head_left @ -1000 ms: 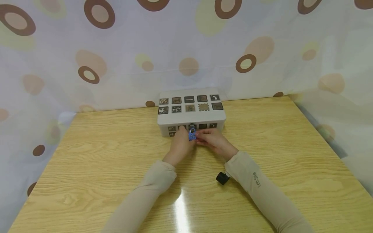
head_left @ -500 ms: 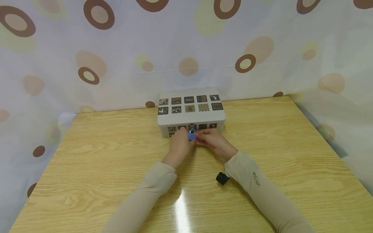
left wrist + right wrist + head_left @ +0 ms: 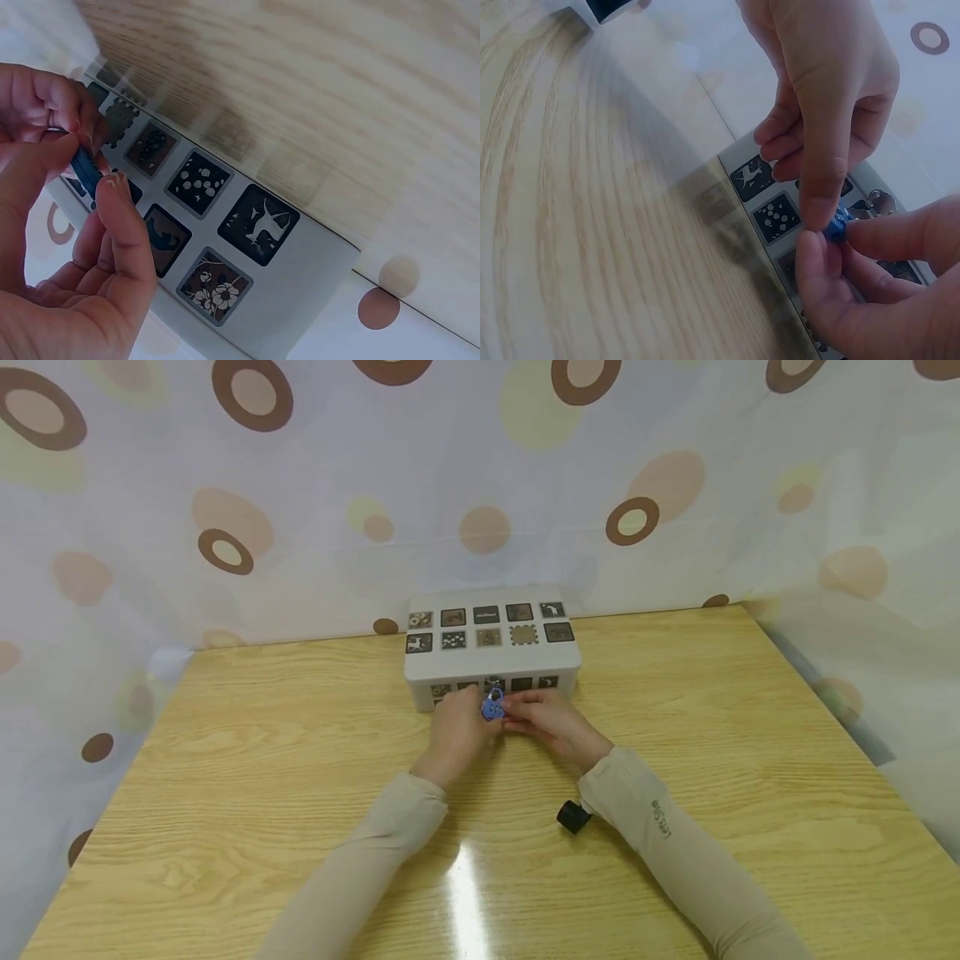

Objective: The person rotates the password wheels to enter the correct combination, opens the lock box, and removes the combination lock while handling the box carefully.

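Observation:
A small blue combination padlock (image 3: pixel 492 707) is at the front of a white box (image 3: pixel 487 662) decorated with dark picture squares, just below its metal clasp (image 3: pixel 883 201). My left hand (image 3: pixel 456 732) pinches the padlock from the left between thumb and fingers; in the left wrist view its blue body (image 3: pixel 86 171) shows between the fingertips. From the right, my right hand (image 3: pixel 551 724) pinches the same padlock with thumb and index finger. The fingertips cover much of the padlock, and whether its shackle passes through the clasp cannot be made out.
The box stands at the back of a wood-grain table (image 3: pixel 285 777), close to a white curtain (image 3: pixel 315 485) with brown and beige circles. A black cylindrical object (image 3: pixel 573 817) is by the right sleeve cuff.
The padlock has tilted and shifted slightly left, and my left hand has moved a little left and down with it. My right hand stays nearly in place.

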A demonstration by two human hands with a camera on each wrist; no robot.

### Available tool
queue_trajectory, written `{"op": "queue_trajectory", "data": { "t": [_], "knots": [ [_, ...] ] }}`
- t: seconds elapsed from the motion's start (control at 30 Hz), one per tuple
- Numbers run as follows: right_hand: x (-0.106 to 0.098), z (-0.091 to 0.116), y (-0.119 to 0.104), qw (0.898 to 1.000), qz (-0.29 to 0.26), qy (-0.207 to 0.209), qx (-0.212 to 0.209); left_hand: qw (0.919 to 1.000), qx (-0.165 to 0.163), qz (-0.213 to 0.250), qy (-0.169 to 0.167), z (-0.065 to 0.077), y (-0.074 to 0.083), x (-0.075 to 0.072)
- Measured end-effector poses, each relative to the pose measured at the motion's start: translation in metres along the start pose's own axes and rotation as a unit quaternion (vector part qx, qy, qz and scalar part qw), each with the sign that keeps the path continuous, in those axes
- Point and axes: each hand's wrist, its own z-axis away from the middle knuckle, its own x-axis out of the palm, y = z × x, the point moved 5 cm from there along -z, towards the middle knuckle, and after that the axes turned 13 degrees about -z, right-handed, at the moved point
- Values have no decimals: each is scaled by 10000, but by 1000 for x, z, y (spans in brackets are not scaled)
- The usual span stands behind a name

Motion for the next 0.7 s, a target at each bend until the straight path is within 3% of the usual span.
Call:
{"op": "queue_trajectory", "data": {
  "t": [0.7],
  "knots": [
    [1, 0, -1, 10000, -7, -55, -45, 9992, 334, 189, 54, -4, -3, 2]
  ]
}}
